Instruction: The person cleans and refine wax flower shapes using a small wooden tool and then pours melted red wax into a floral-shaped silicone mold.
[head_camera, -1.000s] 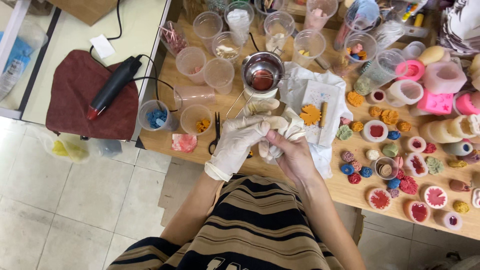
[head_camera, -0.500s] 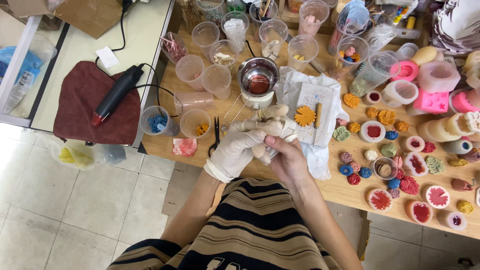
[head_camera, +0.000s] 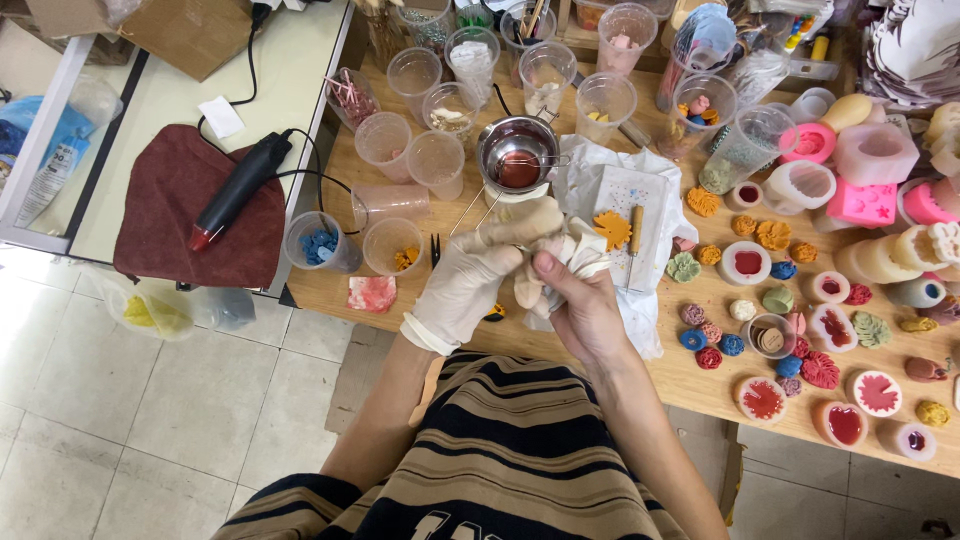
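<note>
My left hand (head_camera: 465, 285) wears a white glove and my right hand (head_camera: 585, 310) is bare. They meet over the near edge of the wooden table (head_camera: 700, 375). Between them is a crumpled white wad (head_camera: 572, 250), tissue or thin cloth. My right fingers pinch it against the gloved fingers, which close around it from the left. Just beyond the hands stands a small metal pot (head_camera: 518, 155) with red liquid inside. An orange flower-shaped piece (head_camera: 612, 230) and a wooden-handled tool (head_camera: 636, 235) lie on a white paper towel (head_camera: 600, 180) to the right.
Several clear plastic cups (head_camera: 385, 140) crowd the back left of the table. Small black scissors (head_camera: 435, 250) and a pink slab (head_camera: 372, 293) lie left of my hands. A heat gun (head_camera: 240, 185) rests on a dark red cloth (head_camera: 165, 215). Coloured cast pieces and moulds (head_camera: 860, 160) fill the right side.
Both hands stay together on the white wad and have hardly moved. The view has shifted slightly.
</note>
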